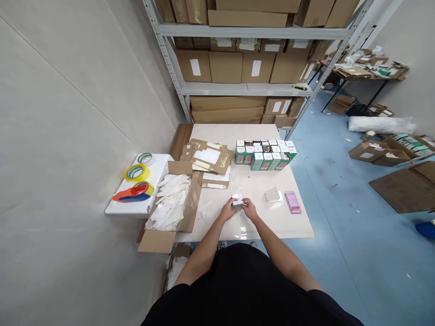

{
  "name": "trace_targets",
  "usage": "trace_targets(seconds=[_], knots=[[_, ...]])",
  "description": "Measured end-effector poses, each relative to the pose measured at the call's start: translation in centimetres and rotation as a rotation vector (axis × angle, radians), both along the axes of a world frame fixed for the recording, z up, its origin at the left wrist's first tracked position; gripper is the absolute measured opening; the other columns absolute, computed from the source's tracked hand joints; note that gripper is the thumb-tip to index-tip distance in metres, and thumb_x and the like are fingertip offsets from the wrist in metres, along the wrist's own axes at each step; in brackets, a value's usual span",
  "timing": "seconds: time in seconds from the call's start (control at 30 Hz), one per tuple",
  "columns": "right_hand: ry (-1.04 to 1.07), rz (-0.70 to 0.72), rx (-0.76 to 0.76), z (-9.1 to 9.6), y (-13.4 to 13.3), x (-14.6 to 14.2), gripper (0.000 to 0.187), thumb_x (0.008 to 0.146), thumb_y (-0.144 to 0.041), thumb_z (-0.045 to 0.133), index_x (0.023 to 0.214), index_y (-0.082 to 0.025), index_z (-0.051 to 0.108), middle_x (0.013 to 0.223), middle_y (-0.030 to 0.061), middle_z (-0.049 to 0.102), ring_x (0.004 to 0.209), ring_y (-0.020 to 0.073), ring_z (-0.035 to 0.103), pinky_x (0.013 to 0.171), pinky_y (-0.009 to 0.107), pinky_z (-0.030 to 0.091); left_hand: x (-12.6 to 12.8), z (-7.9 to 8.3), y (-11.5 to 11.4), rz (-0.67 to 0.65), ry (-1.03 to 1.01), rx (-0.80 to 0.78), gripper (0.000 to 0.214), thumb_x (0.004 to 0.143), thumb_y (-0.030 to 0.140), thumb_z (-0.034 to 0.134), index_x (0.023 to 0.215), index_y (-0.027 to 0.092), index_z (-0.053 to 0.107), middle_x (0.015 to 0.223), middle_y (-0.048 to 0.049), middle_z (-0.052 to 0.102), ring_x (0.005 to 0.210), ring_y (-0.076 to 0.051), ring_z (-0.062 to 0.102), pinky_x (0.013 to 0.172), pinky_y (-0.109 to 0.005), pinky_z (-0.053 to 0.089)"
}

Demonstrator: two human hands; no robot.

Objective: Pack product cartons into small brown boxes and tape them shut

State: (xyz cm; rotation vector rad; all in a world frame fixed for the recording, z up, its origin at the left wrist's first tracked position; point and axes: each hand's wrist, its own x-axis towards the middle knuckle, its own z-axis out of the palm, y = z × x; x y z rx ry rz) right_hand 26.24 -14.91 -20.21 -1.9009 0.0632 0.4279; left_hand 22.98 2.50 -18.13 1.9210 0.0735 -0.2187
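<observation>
Near the front of the pale table (217, 226), a small white and green box (237, 199) sits between my two hands. My left hand (229, 209) wraps its left side. My right hand (250, 208) has its fingers closed on the right side of the box. To the right of my hands lie a white square item (273, 194) and a pink blurred item (292, 202). Beyond them, rows of small green and white boxes (267, 156) stand together; a few of these have open tops.
Flattened cardboard pieces (210, 158) lie at the table's back left. On the left, an open carton (186, 222) holds white paper slips (170, 199). Tape rolls (137, 172) and an orange and blue tape dispenser (133, 193) rest beside it. A shelf rack (254, 32) with cartons stands behind.
</observation>
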Motion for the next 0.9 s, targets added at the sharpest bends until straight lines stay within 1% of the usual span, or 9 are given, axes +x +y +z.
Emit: trace_targets(seconds=[0.17,0.27,0.37,0.47,0.57,0.67,0.77,0.83,0.9], knots=[[0.074,-0.061,0.205,0.2,1.4,0.2,0.049,0.068,-0.030,0.060,0.117,-0.026,0.064,0.106,0.0023,0.078,0.099,0.0224,0.070,0.085,0.034,0.054,0.2,0.5,0.7,0.077,0.084,-0.044,0.058,0.079,0.032,0.075,0.134,0.024,0.058,0.126,-0.0059,0.070,0.104,-0.022,0.068,0.097,-0.039,0.054],[0.123,-0.078,0.359,0.4,3.4,1.1,0.050,0.063,-0.029,0.063,0.113,-0.025,0.063,0.105,0.0024,0.078,0.098,0.0227,0.069,0.088,0.035,0.052,0.9,1.0,2.2,0.109,0.049,-0.042,0.057,0.079,0.029,0.076,0.133,0.022,0.059,0.126,-0.0085,0.070,0.101,-0.024,0.068,0.097,-0.039,0.054],[0.142,-0.044,0.399,0.6,6.1,2.6,0.052,0.064,-0.027,0.059,0.115,-0.025,0.060,0.104,0.0023,0.077,0.097,0.0223,0.069,0.090,0.036,0.052,2.0,1.6,4.1,0.147,0.011,-0.013,0.053,0.080,0.021,0.073,0.131,0.020,0.060,0.132,-0.0111,0.067,0.106,-0.026,0.068,0.100,-0.039,0.052],[0.102,0.048,0.327,0.7,8.4,4.2,0.056,0.066,-0.023,0.054,0.122,-0.024,0.060,0.111,0.0043,0.075,0.103,0.0229,0.068,0.094,0.038,0.052,3.2,1.9,6.0,0.162,0.059,0.092,0.058,0.080,0.016,0.071,0.135,0.022,0.056,0.139,-0.0121,0.063,0.118,-0.027,0.066,0.105,-0.041,0.050],[0.025,0.125,0.153,0.6,9.6,5.0,0.058,0.066,-0.016,0.053,0.123,-0.025,0.062,0.123,0.0050,0.071,0.116,0.0238,0.065,0.102,0.041,0.050,4.3,2.0,7.3,0.134,0.115,0.184,0.062,0.076,0.016,0.076,0.135,0.023,0.056,0.152,-0.0148,0.051,0.131,-0.030,0.060,0.109,-0.045,0.047],[-0.023,0.146,-0.004,0.4,9.4,5.2,0.057,0.067,-0.013,0.050,0.120,-0.027,0.064,0.125,0.0028,0.071,0.122,0.0241,0.065,0.104,0.043,0.050,4.7,2.2,7.9,0.109,0.150,0.210,0.055,0.071,0.017,0.082,0.124,0.022,0.064,0.162,-0.0162,0.040,0.142,-0.037,0.050,0.113,-0.050,0.043],[-0.096,0.175,-0.046,0.4,8.6,5.1,0.056,0.068,-0.013,0.049,0.119,-0.026,0.067,0.124,0.0032,0.072,0.119,0.0238,0.066,0.103,0.044,0.053,4.6,2.5,8.2,0.107,0.126,0.254,0.048,0.070,0.018,0.083,0.116,0.023,0.069,0.166,-0.0138,0.035,0.153,-0.041,0.033,0.120,-0.054,0.034],[-0.169,0.165,-0.045,0.7,8.1,4.9,0.054,0.069,-0.013,0.049,0.117,-0.026,0.069,0.124,0.0044,0.073,0.117,0.0243,0.067,0.102,0.044,0.055,4.3,2.9,8.3,0.160,0.058,0.271,0.048,0.069,0.018,0.082,0.115,0.023,0.071,0.165,-0.0122,0.038,0.156,-0.041,0.025,0.123,-0.056,0.028],[-0.259,0.100,-0.058,1.5,7.7,4.6,0.049,0.072,-0.015,0.049,0.116,-0.025,0.070,0.124,0.0065,0.073,0.116,0.0254,0.067,0.100,0.045,0.056,3.9,3.4,8.4,0.251,-0.042,0.237,0.045,0.072,0.018,0.079,0.116,0.024,0.072,0.162,-0.0116,0.043,0.156,-0.039,0.026,0.125,-0.055,0.026]])
